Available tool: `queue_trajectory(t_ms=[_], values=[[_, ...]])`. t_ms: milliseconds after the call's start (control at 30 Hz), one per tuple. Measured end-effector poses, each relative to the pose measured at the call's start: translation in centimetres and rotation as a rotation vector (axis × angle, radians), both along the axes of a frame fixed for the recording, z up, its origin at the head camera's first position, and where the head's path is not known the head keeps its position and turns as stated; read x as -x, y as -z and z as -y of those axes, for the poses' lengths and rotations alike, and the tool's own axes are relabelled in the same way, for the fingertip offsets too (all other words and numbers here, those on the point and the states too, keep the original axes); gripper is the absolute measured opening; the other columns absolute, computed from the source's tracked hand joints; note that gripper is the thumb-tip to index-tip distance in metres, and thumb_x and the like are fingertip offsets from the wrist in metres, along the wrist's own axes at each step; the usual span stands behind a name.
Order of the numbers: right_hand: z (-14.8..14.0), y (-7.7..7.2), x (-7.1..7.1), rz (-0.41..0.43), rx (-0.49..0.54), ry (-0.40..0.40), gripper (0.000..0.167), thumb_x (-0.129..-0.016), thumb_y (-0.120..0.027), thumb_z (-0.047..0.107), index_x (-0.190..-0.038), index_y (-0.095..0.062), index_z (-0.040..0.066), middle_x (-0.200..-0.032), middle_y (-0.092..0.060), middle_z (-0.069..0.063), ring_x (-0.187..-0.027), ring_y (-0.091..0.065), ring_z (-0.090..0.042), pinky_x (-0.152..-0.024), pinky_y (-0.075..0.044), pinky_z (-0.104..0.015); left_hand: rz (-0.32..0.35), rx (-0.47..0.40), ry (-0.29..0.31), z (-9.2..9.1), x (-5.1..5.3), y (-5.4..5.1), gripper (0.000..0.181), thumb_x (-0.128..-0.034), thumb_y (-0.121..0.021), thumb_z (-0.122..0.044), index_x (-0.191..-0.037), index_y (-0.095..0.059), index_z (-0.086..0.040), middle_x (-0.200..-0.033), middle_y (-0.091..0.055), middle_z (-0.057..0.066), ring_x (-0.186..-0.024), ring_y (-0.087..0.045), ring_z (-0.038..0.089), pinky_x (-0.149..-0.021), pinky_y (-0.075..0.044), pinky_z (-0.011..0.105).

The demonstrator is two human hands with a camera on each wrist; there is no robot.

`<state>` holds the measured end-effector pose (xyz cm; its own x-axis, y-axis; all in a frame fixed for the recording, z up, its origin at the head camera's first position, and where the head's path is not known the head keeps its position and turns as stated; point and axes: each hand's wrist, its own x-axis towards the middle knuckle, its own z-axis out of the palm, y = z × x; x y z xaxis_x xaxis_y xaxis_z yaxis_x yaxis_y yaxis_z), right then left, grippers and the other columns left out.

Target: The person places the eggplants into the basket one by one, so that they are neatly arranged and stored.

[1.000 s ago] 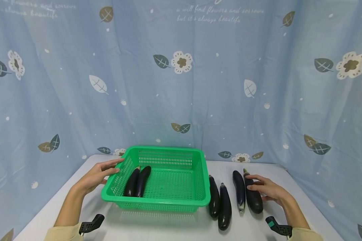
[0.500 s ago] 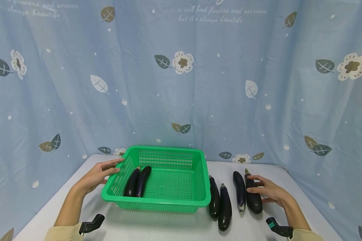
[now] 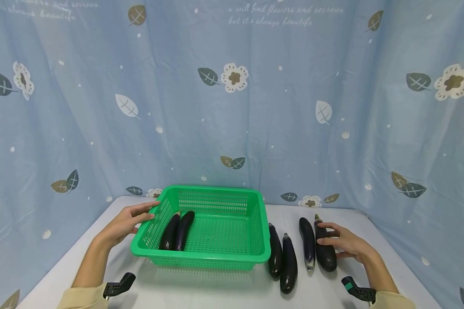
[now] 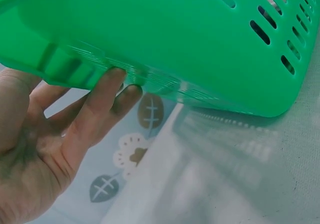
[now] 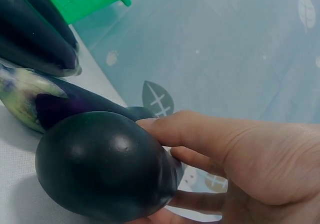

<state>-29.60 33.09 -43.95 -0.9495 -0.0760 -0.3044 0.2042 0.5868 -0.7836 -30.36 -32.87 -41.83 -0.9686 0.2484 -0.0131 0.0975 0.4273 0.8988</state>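
Curled fingers of the right hand point(image 3: 344, 242) hold the rightmost eggplant point(image 3: 326, 255), which lies on the table, green stem pointing away from the person. The left hand point(image 3: 120, 225) has its fingers mostly straight and parted, set against the left side of the green basket point(image 3: 201, 256); the left wrist view shows fingertips at the plastic, though whether they meet rim or wall is hard to tell.

A blue curtain point(image 3: 232, 128) hangs behind everything, printed with leaves and flowers. White script point(image 3: 270, 19) near its top reads "u will find flowers and sorrows / but it's always beautifu" — cut short there.

Below it is a white-covered table point(image 3: 178, 296). On it the slotted basket holds two eggplants point(image 3: 183, 231), side by side against its left end, seen only from the head camera. Two more point(image 3: 288, 266) lie just right of the basket, and a slimmer one point(image 3: 307, 240) lies just beside the held one.

The right wrist view adds detail: the held one's broad dark end, and a pale greenish patch on the slimmer neighbour. Black devices point(image 3: 120, 284) sit at both wrists, by the cream sleeves point(image 3: 83, 299).
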Motion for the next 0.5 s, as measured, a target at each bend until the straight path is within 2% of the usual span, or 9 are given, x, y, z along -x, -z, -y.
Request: queue_trajectory(t_ms=[233, 500], values=[[-0.13, -0.07, 0.05, 0.008, 0.009, 0.004, 0.081, -0.089, -0.071, 0.036, -0.152, -0.029, 0.008, -0.148, -0.026, -0.038, -0.122, -0.053, -0.047, -0.083, -0.057, -0.053, 0.000, -0.002, -0.008, -0.42, 0.07, -0.13, 0.060, -0.0981, -0.059, -0.039, -0.152, -0.039, -0.019, -0.161, -0.025, 0.019, -0.144, -0.029, 0.048, -0.090, -0.051, 0.061], [0.01, -0.19, -0.17, 0.001, 0.020, -0.006, 0.080, -0.090, -0.071, 0.035, -0.152, -0.029, 0.007, -0.148, -0.026, -0.039, -0.122, -0.053, -0.048, -0.083, -0.057, -0.052, -0.001, 0.031, 0.000, -0.66, -0.03, -0.34, 0.058, -0.0997, -0.056, -0.036, -0.152, -0.037, -0.020, -0.163, -0.021, 0.018, -0.145, -0.023, 0.051, -0.086, -0.047, 0.068]])
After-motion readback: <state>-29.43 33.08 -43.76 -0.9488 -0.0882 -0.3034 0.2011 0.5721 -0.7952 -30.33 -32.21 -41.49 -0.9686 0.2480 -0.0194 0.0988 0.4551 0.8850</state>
